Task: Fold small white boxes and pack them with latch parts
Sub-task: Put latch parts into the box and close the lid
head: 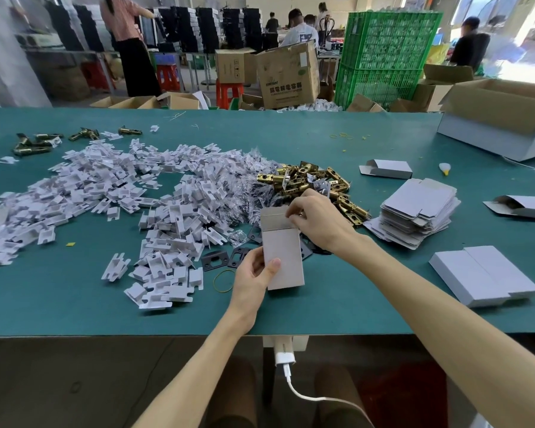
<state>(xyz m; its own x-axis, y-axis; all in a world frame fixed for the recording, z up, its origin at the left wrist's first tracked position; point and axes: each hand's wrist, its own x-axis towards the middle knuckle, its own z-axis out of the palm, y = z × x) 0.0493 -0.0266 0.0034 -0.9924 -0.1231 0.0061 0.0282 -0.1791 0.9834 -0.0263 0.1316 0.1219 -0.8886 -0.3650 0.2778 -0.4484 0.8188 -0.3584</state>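
fingers (295, 208) pinch upright box's (283, 261) top flap, long axis vertical.

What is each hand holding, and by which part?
Both hold one box: the left hand grips its lower half, the right hand pinches its top flap.

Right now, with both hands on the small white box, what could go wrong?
1. The right hand pinches the top flap while the left hand holds the box only by its lower part; a strong pull could crease or tear the flap.
2. The right forearm passes close to the stack of flat boxes; a sideways move might knock it over.
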